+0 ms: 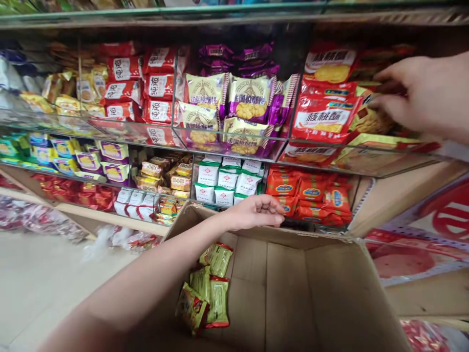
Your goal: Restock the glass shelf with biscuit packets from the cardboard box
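My right hand reaches into the upper shelf's right-end compartment, thumb and fingers apart. Its thumb is at a yellow packet of cookies; whether it touches the packet is unclear, and some fingers are hidden. Beside it stand red walnut cookie packets. My left hand, fingers loosely curled with nothing seen in them, is at the far rim of an open cardboard box. That forearm crosses over the box's left side. Several yellow-green packets with red ends lie in the box.
Clear dividers split the shelves. Cream-and-purple cookie packets and red-and-white packets fill other upper compartments. Below are green-and-white packets and orange packets. A glass shelf runs overhead. Pale floor shows at left.
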A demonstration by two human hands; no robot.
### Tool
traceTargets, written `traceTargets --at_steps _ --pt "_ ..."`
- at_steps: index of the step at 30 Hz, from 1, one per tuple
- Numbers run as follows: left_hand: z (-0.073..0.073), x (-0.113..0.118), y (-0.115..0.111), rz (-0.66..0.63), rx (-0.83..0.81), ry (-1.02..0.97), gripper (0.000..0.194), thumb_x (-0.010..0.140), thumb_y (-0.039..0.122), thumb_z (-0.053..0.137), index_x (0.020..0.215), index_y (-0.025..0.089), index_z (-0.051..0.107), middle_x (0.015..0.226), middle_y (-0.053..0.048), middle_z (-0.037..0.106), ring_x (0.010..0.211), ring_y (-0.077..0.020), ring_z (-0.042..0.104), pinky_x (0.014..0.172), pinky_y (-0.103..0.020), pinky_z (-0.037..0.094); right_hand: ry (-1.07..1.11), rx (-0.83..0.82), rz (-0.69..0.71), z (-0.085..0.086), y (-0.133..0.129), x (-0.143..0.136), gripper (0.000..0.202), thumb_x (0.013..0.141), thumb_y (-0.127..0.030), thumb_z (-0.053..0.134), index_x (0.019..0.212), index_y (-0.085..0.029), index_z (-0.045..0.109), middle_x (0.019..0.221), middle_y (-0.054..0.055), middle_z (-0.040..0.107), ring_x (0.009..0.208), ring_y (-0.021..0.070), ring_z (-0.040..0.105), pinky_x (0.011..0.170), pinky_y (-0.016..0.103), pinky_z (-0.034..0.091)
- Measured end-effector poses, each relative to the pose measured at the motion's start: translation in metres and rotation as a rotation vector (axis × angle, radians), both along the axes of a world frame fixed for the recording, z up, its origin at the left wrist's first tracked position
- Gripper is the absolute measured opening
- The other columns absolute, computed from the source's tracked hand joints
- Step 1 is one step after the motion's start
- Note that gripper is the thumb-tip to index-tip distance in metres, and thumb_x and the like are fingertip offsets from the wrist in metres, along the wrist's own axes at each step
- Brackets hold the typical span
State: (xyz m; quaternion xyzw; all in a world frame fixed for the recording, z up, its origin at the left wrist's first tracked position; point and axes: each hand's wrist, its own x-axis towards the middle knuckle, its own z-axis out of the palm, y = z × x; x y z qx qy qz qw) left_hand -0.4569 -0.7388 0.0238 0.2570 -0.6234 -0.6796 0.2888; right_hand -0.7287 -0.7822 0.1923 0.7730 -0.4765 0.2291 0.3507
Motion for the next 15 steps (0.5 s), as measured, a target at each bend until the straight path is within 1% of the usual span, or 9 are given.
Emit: traceTargets --at_steps 2,3,4,6,8,10,12,15 --pt "-0.001 0.002 0.0 -0.001 -0.012 0.006 0.03 0.06 0.027 0.075 0.081 0.014 0.059 0.076 -0.002 0.064 0.071 -0.0122 0.061 0.074 -0.028 0.044 0.131 -0.027 -0.242 -0.001 -0.004 0.004 0.03 0.084 -0.03 0.041 0.099 -0.014 0.061 0.071 0.012 0.063 0.077 0.0296 0.062 0.062 0.038 0.045" --pt "-0.001 0.003 0.0 -0.004 -0.026 0.009 0.029 0.061 0.028 0.074 0.081 0.014 0.059 0.075 -0.002 0.064 0.071 -0.012 0.061 0.073 -0.027 0.044 0.175 -0.009 -0.306 -0.001 -0.004 0.007 0.031 0.085 -0.032 0.039 0.095 -0.013 0.062 0.071 0.012 0.064 0.074 0.0278 0.063 0.059 0.036 0.045" --pt "-0.001 0.004 -0.001 -0.006 -0.043 0.014 0.028 0.063 0.028 0.073 0.082 0.014 0.059 0.076 -0.002 0.064 0.071 -0.0118 0.06 0.072 -0.026 0.044 0.2 0.003 -0.333 0.0 -0.002 0.011 0.034 0.085 -0.033 0.037 0.093 -0.011 0.063 0.073 0.012 0.065 0.072 0.0259 0.063 0.058 0.034 0.045" --pt "-0.001 0.006 -0.002 -0.017 -0.079 0.021 0.024 0.067 0.028 0.07 0.084 0.014 0.058 0.075 -0.002 0.064 0.07 -0.0114 0.06 0.069 -0.025 0.044 0.211 0.004 -0.294 0.002 0.001 0.019 0.035 0.084 -0.031 0.038 0.092 -0.007 0.062 0.079 0.014 0.065 0.073 0.0238 0.062 0.062 0.033 0.045" --pt "-0.001 0.006 -0.005 -0.033 -0.11 0.029 0.021 0.07 0.027 0.068 0.084 0.014 0.058 0.078 -0.002 0.065 0.071 -0.0112 0.06 0.068 -0.025 0.044 0.184 -0.017 -0.184 0.003 0.005 0.023 0.03 0.08 -0.024 0.045 0.095 -0.004 0.06 0.087 0.016 0.064 0.08 0.0248 0.06 0.069 0.034 0.045" --pt "0.0 0.006 -0.008 -0.041 -0.123 0.034 0.021 0.07 0.027 0.067 0.084 0.014 0.057 0.079 -0.003 0.065 0.071 -0.0114 0.06 0.069 -0.026 0.044 0.138 -0.052 -0.086 0.004 0.007 0.023 0.028 0.075 -0.019 0.05 0.098 -0.005 0.058 0.093 0.017 0.063 0.086 0.0268 0.058 0.075 0.037 0.045" --pt "0.001 0.005 -0.01 -0.033 -0.101 0.026 0.023 0.069 0.028 0.068 0.084 0.015 0.057 0.08 -0.003 0.065 0.073 -0.012 0.06 0.07 -0.026 0.044 0.083 -0.093 -0.041 0.004 0.009 0.02 0.03 0.074 -0.017 0.051 0.101 -0.007 0.056 0.097 0.017 0.061 0.089 0.0282 0.056 0.078 0.04 0.044" --pt "0.001 0.005 -0.01 -0.025 -0.068 0.015 0.024 0.068 0.029 0.069 0.084 0.015 0.057 0.082 -0.003 0.065 0.075 -0.0132 0.06 0.073 -0.028 0.044 0.035 -0.122 -0.011 0.006 0.01 0.013 0.031 0.074 -0.016 0.051 0.104 -0.006 0.055 0.098 0.017 0.06 0.09 0.0287 0.055 0.08 0.041 0.044"
